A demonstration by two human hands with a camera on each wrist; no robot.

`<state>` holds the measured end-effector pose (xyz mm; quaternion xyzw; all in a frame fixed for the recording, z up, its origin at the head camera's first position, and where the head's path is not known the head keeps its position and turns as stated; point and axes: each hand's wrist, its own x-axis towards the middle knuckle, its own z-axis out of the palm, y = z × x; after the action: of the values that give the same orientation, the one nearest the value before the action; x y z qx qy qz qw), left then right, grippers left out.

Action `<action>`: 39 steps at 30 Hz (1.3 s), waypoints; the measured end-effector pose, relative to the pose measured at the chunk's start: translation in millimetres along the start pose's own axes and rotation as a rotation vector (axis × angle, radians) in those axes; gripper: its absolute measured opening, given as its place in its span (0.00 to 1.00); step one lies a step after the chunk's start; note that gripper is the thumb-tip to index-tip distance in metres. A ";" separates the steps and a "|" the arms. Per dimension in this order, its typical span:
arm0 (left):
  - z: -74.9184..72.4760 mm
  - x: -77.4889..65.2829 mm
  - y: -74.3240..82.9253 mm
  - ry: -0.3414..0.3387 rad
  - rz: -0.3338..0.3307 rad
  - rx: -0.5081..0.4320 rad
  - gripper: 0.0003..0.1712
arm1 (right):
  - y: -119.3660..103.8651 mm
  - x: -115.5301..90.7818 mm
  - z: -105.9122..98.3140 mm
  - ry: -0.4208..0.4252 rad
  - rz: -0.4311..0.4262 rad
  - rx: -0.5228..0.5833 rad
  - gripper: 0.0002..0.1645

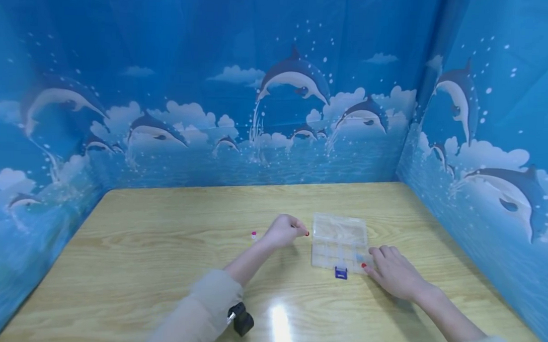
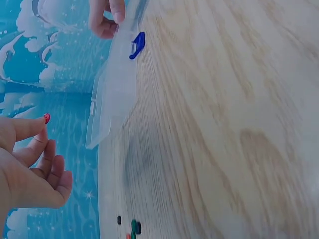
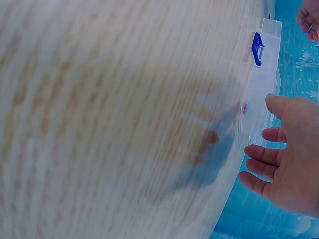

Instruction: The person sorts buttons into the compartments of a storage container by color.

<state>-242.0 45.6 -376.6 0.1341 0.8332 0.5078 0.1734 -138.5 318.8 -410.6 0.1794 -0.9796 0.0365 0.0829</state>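
My left hand [image 1: 284, 232] pinches a small red button [image 2: 47, 118] between thumb and forefinger, just left of a clear plastic compartment box [image 1: 317, 260]. The box lies with its lid [image 1: 340, 228] folded back and a blue latch [image 1: 340, 273] at its front. At the box's right end my right hand [image 1: 395, 271] spreads its fingers, the fingertips right at the edge and nothing in its grasp. A red piece [image 3: 244, 108] shows through the box wall close to the right thumb.
A small red and white piece [image 1: 253, 235] lies on the wooden table [image 1: 139, 267] left of the left hand. The left wrist view shows several small buttons, including a green button [image 2: 133, 225]. Blue dolphin-print curtains [image 1: 191, 87] border the table's back and sides.
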 end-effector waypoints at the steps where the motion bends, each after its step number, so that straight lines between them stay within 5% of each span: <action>1: 2.8 0.6 1.7 -0.001 0.003 0.003 0.04 | 0.0 -0.1 0.0 0.002 0.000 0.000 0.25; 28: 77.3 12.8 12.4 0.005 0.232 0.044 0.04 | 2.4 1.5 3.1 0.032 -0.013 -0.006 0.25; 39: 102.4 17.8 16.1 0.008 0.254 0.090 0.05 | 1.5 0.7 2.8 0.039 -0.014 -0.014 0.25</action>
<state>-213.8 141.8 -408.4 0.2443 0.8321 0.4881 0.0983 -140.1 319.6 -413.3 0.1849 -0.9767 0.0327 0.1034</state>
